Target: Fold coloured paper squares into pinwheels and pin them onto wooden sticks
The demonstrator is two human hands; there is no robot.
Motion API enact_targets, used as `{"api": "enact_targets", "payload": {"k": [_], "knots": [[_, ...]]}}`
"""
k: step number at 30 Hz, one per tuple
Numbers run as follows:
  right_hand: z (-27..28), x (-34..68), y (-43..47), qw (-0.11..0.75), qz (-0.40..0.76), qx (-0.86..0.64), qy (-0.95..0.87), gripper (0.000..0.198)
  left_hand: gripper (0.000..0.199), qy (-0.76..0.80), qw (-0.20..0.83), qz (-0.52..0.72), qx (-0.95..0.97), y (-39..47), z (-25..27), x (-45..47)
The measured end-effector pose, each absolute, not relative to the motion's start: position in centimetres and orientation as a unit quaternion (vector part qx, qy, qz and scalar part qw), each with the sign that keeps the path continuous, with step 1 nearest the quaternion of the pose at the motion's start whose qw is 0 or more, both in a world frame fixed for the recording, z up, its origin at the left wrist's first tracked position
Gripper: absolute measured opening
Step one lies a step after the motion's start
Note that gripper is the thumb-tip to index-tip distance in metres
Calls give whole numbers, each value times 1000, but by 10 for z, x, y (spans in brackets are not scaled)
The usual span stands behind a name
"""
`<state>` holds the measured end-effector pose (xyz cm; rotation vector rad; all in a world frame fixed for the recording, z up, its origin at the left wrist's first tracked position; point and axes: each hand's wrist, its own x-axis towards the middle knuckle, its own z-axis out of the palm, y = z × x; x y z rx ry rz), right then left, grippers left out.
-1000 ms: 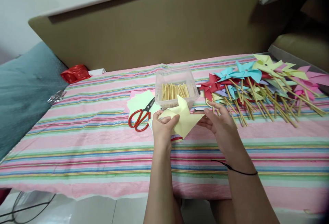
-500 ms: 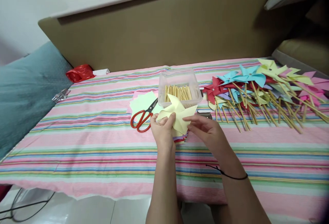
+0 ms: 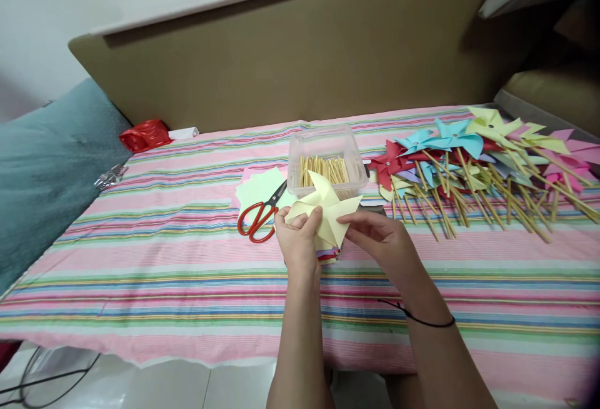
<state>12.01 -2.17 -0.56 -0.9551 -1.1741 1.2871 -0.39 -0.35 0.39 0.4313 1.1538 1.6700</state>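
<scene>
A pale yellow paper pinwheel [image 3: 334, 212], with its blades folded inward, is held up in front of me. My left hand [image 3: 300, 237] is closed on it, the thumb pressing near its centre. At its right edge, my right hand [image 3: 379, 234] pinches a blade between thumb and fingers. Behind the pinwheel stands a clear plastic box [image 3: 328, 140] of short wooden sticks [image 3: 323, 170]. Red-handled scissors [image 3: 261, 212] lie left of my left hand on pale green paper sheets [image 3: 260, 187]. Stacked coloured papers [image 3: 328, 256] show partly beneath the pinwheel.
Many finished pinwheels on sticks [image 3: 454, 140] are piled at the right. A red plastic bag [image 3: 146, 136] and a small white box [image 3: 184, 133] lie at the back left, near metal clips [image 3: 110, 176]. The striped cloth [image 3: 164, 296] covers the surface.
Both hands stay on the pinwheel. My right hand has shifted very slightly to the right along with the blade; the rest looks the same.
</scene>
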Motion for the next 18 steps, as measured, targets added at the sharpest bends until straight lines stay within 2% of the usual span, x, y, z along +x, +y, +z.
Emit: {"api": "enact_targets", "payload": {"k": [7,14,18], "knots": [[-8,123,-20,536,544,-375,-526,16,58,473,511,691,192,-5,4,-2],[-10,128,-19,540,499,-414,-537,10,58,480,530,660,230,-6,5,-2],[-12,123,-18,549,519,-434,-491,14,59,484,531,650,248,-8,8,0]]}}
